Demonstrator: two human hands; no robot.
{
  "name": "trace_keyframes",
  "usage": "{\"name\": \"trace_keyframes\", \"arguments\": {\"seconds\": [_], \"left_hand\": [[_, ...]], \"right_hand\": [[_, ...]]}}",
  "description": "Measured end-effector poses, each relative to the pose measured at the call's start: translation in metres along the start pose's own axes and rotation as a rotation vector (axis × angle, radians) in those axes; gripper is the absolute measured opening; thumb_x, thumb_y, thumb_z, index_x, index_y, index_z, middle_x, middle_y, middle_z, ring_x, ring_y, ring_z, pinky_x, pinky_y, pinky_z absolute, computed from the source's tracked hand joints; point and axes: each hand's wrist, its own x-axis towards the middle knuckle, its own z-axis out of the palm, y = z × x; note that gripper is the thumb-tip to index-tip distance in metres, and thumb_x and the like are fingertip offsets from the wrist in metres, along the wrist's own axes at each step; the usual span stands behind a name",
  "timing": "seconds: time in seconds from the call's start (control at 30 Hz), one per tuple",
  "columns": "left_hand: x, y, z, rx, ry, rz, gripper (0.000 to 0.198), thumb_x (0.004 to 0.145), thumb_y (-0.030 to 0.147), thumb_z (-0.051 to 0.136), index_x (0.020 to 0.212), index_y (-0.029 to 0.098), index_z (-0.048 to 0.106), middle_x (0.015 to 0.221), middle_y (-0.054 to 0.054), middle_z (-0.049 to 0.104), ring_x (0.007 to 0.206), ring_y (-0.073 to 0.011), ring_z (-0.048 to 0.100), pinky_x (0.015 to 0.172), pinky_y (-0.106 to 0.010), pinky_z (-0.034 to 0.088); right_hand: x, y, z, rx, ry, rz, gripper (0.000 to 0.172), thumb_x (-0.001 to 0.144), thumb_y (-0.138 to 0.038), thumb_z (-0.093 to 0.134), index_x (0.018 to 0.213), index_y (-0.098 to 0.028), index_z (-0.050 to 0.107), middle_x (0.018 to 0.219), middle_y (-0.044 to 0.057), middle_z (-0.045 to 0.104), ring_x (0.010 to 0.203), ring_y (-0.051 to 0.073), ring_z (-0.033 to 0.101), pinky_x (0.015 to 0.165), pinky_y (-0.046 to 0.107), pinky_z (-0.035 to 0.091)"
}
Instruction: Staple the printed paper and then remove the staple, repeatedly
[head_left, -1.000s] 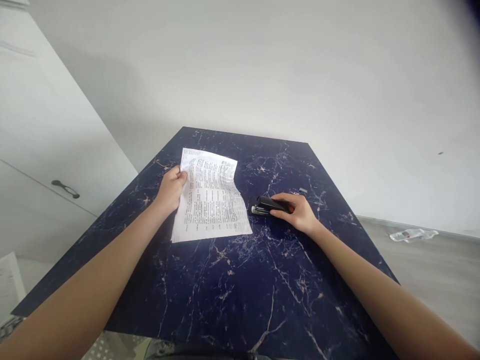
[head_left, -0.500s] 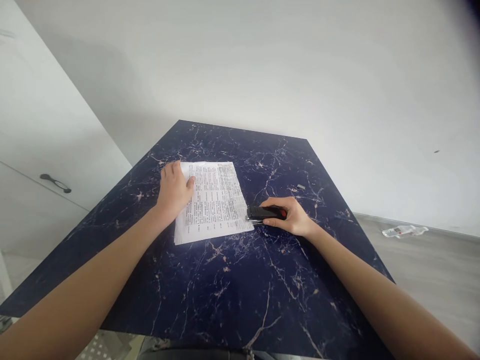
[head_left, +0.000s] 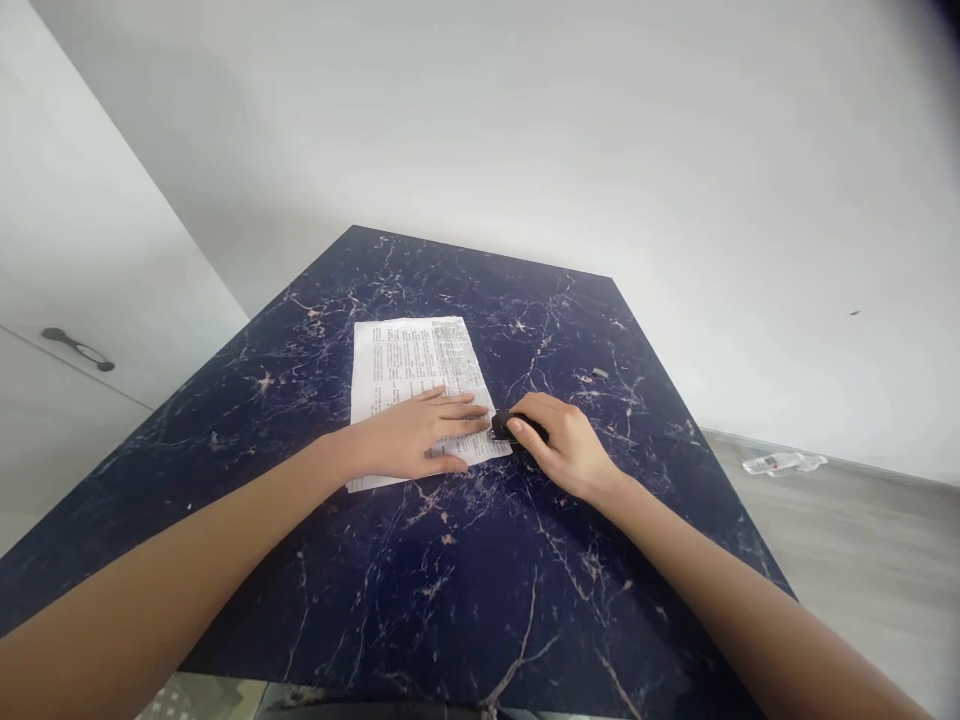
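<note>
Printed sheets of paper (head_left: 405, 350) lie stacked on the dark blue marbled table. My left hand (head_left: 420, 437) rests flat on the lower part of the sheets, fingers spread and pointing right, covering some of the print. At the paper's right edge sits a black stapler (head_left: 508, 426), its front end over the near right corner of the stack. My right hand (head_left: 561, 440) is wrapped over the stapler with the thumb on top; most of its rear is hidden under the palm.
A small grey piece (head_left: 600, 373) lies on the table (head_left: 480, 590) beyond my right hand. A white wall stands behind the table. At left is a white cabinet with a dark handle (head_left: 77, 349). Clear plastic packaging (head_left: 784, 463) lies on the floor at right.
My left hand has moved from the paper's left edge to lie flat across its lower part. My right hand has shifted its grip, bringing the thumb onto the top of the stapler.
</note>
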Motion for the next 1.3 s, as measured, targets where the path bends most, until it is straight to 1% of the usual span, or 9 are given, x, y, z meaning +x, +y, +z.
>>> {"name": "trace_keyframes", "arguments": {"seconds": [0.07, 0.17, 0.3, 0.43, 0.57, 0.7, 0.83, 1.03, 1.3], "left_hand": [[0.0, -0.001, -0.001, -0.001, 0.004, 0.01, 0.063, 0.099, 0.056, 0.058, 0.158, 0.044, 0.039, 0.165, 0.004, 0.038, 0.157, -0.0271, 0.026, 0.131, -0.048, 0.004], [0.0, 0.0, -0.001, -0.017, -0.001, 0.028, 0.062, 0.099, 0.053, 0.059, 0.157, 0.046, 0.039, 0.165, 0.006, 0.038, 0.157, -0.0268, 0.026, 0.131, -0.049, 0.001], [0.001, 0.001, 0.001, -0.043, -0.015, 0.06, 0.061, 0.098, 0.05, 0.061, 0.155, 0.046, 0.042, 0.164, 0.007, 0.039, 0.157, -0.0273, 0.027, 0.131, -0.048, 0.002], [0.003, 0.002, 0.003, -0.018, -0.028, 0.07, 0.06, 0.099, 0.052, 0.055, 0.157, 0.044, 0.041, 0.166, 0.005, 0.036, 0.158, -0.0283, 0.023, 0.13, -0.05, -0.004], [0.002, 0.005, 0.003, -0.002, -0.06, 0.055, 0.061, 0.099, 0.054, 0.052, 0.158, 0.042, 0.04, 0.167, 0.004, 0.034, 0.159, -0.028, 0.021, 0.129, -0.05, -0.006], [-0.001, 0.009, 0.004, -0.035, -0.018, 0.07, 0.06, 0.096, 0.051, 0.059, 0.154, 0.043, 0.046, 0.162, 0.003, 0.044, 0.156, -0.0299, 0.03, 0.13, -0.051, 0.003], [-0.001, 0.012, 0.007, 0.009, -0.004, 0.066, 0.061, 0.097, 0.051, 0.057, 0.156, 0.042, 0.044, 0.162, 0.002, 0.044, 0.156, -0.0317, 0.029, 0.129, -0.054, 0.005], [-0.001, 0.012, 0.008, 0.12, -0.043, 0.076, 0.062, 0.102, 0.056, 0.045, 0.161, 0.037, 0.036, 0.166, 0.0, 0.038, 0.157, -0.0307, 0.026, 0.128, -0.056, 0.005], [0.0, 0.013, 0.012, 0.139, 0.006, 0.095, 0.056, 0.102, 0.053, 0.048, 0.155, 0.036, 0.045, 0.162, -0.001, 0.045, 0.155, -0.032, 0.031, 0.127, -0.058, 0.007]], "right_hand": [[-0.001, -0.007, 0.003, 0.021, 0.024, 0.019, 0.046, 0.109, -0.046, 0.036, 0.079, -0.021, 0.06, 0.073, 0.004, 0.061, 0.071, 0.018, 0.057, 0.069, 0.032, 0.044], [-0.001, -0.013, 0.006, 0.012, 0.041, 0.055, 0.049, 0.109, -0.047, 0.037, 0.07, -0.022, 0.052, 0.066, 0.001, 0.055, 0.063, 0.016, 0.052, 0.063, 0.031, 0.04], [0.001, -0.017, 0.009, 0.002, 0.039, 0.092, 0.051, 0.108, -0.046, 0.039, 0.064, -0.022, 0.046, 0.061, 0.0, 0.052, 0.056, 0.014, 0.047, 0.058, 0.03, 0.035], [0.001, -0.023, 0.011, -0.023, 0.015, 0.115, 0.05, 0.107, -0.039, 0.041, 0.061, -0.021, 0.04, 0.057, -0.001, 0.051, 0.052, 0.013, 0.044, 0.057, 0.031, 0.031], [0.0, -0.035, 0.014, -0.133, 0.05, 0.138, 0.043, 0.105, -0.033, 0.043, 0.064, -0.022, 0.046, 0.062, 0.001, 0.058, 0.056, 0.015, 0.048, 0.065, 0.033, 0.035], [-0.003, -0.044, 0.02, -0.209, 0.05, 0.105, 0.036, 0.104, -0.028, 0.042, 0.07, -0.022, 0.055, 0.07, 0.003, 0.064, 0.067, 0.019, 0.056, 0.068, 0.035, 0.035], [-0.005, -0.045, 0.028, -0.297, 0.086, 0.119, 0.034, 0.099, -0.019, 0.039, 0.07, -0.021, 0.055, 0.068, 0.004, 0.063, 0.066, 0.019, 0.053, 0.069, 0.036, 0.033], [-0.005, -0.05, 0.032, -0.404, 0.099, 0.125, 0.033, 0.097, -0.016, 0.039, 0.067, -0.02, 0.054, 0.068, 0.002, 0.06, 0.066, 0.017, 0.049, 0.069, 0.034, 0.031], [-0.004, -0.053, 0.034, -0.522, 0.077, 0.12, 0.03, 0.096, -0.017, 0.043, 0.075, -0.019, 0.063, 0.074, 0.005, 0.063, 0.07, 0.019, 0.05, 0.07, 0.036, 0.031]]}}
